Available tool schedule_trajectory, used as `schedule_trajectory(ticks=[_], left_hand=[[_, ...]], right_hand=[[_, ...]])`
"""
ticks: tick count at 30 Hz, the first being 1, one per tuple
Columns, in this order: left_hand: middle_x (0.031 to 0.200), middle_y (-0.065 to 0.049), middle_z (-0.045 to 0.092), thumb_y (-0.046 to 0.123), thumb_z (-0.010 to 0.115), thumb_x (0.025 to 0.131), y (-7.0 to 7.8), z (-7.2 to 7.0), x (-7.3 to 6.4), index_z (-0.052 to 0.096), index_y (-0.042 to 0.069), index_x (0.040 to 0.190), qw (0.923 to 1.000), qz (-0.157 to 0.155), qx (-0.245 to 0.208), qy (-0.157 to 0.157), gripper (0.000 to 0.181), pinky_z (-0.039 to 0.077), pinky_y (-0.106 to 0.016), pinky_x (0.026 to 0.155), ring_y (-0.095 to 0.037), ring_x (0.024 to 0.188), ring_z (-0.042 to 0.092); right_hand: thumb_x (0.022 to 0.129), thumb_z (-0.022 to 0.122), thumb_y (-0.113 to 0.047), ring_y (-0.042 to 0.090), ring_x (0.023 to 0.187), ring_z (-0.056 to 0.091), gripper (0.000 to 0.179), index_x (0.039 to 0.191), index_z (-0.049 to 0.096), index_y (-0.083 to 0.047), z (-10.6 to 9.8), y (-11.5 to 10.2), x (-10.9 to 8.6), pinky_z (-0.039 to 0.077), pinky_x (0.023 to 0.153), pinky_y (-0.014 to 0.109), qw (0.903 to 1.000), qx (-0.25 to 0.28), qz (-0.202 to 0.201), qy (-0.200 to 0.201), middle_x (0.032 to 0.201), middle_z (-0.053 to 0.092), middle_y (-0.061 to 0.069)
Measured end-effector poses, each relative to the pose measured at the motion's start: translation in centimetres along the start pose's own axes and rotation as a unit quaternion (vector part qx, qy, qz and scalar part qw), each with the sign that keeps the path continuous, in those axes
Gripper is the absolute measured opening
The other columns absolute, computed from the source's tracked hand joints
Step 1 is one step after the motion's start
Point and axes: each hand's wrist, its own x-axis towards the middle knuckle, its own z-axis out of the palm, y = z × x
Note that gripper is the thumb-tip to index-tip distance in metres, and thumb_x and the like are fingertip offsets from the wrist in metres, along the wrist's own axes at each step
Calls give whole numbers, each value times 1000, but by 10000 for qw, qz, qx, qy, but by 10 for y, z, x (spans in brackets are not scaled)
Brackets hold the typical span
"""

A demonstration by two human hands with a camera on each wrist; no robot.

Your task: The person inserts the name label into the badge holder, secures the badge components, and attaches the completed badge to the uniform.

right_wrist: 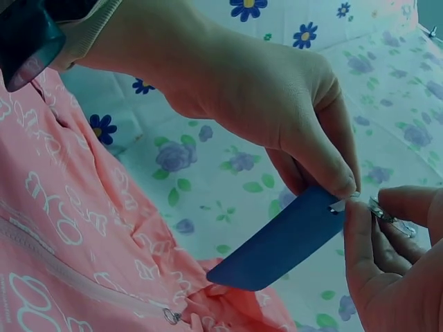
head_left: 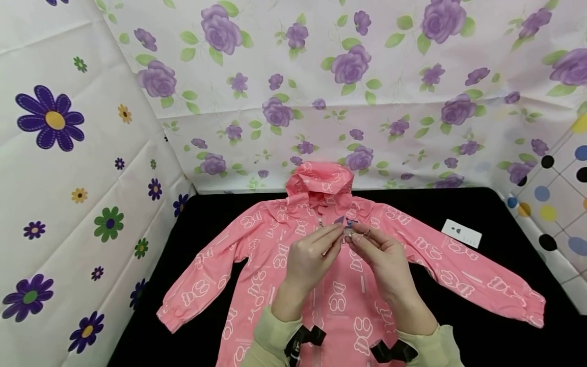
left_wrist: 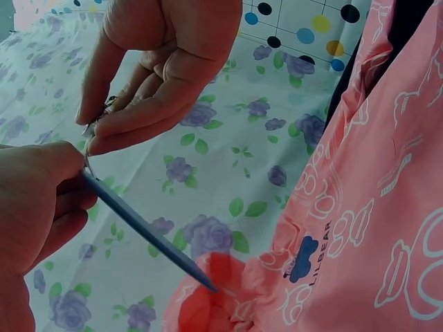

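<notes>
A flat blue tag hangs from my left hand, pinched near its slotted end between thumb and fingers. Seen nearly edge-on in the left wrist view, the tag slants down and away from the hand. With thumb and fingertips my right hand holds a small shiny metal clip right beside that slotted end. Both hands meet above the chest of a pink hooded jacket with white bear outlines, spread out front side up. Fingers partly hide the clip and its link to the tag.
The jacket lies on a black table, sleeves spread to both sides and hood at the back. Near its right sleeve is a small white card. Flower-printed cloth rises behind the table, with patterned cloths at both sides.
</notes>
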Motion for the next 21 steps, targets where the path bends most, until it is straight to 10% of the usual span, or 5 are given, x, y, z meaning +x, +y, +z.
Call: schedule_trajectory(ticks=[21], left_hand=[[105, -8, 81, 1, 86, 83, -2, 4, -2, 85, 3, 106, 9996, 191, 72, 210, 24, 62, -20, 80, -16, 93, 80]], right_hand=[[111, 57, -6, 16, 102, 77, 28, 127, 62, 17, 4, 4, 0, 63, 92, 35, 9959, -665, -615, -21, 117, 75, 19]])
